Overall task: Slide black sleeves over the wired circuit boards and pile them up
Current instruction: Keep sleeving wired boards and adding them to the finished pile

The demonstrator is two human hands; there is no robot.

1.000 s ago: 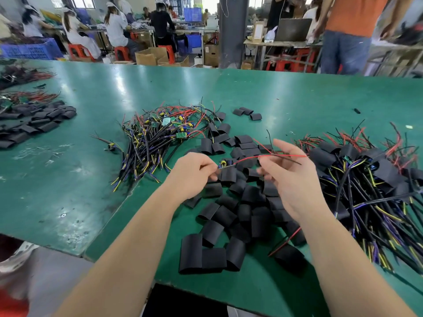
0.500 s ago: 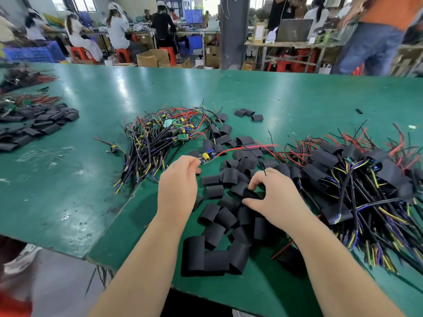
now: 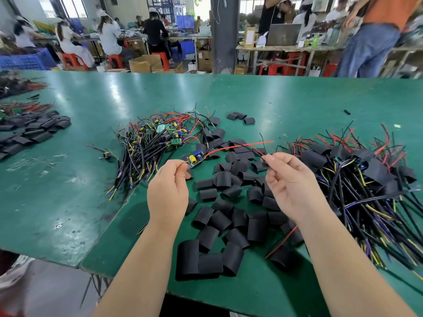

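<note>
Black and yellow wires tangle in the heap (image 3: 155, 143) of unsleeved boards, lying on the desk (image 3: 68, 202) left of my left grip (image 3: 168, 191) and beyond it. That grip is closed in a pinch, thumb and forefinger on the near-left end of one bare board (image 3: 194, 159), which it holds above the desk. From there the board's long axis points up and to the right, and its leads carry the line on. The black wire (image 3: 226, 143) arcs across to my right grip (image 3: 295, 186), which pinches its tip between thumb and forefinger. The red wire (image 3: 263, 142) runs free just above that grip. I cannot tell whether the right palm hides a sleeve. Loose sleeves (image 3: 219, 179) lie below and between both grips, nearer the right one. The sleeved pile (image 3: 357, 170) is to the right of it. As I judge it, a sleeve has to go on from the wire ends on the right and travel leftward along that axis to the board, so the right grip is better placed to feed it.
</note>
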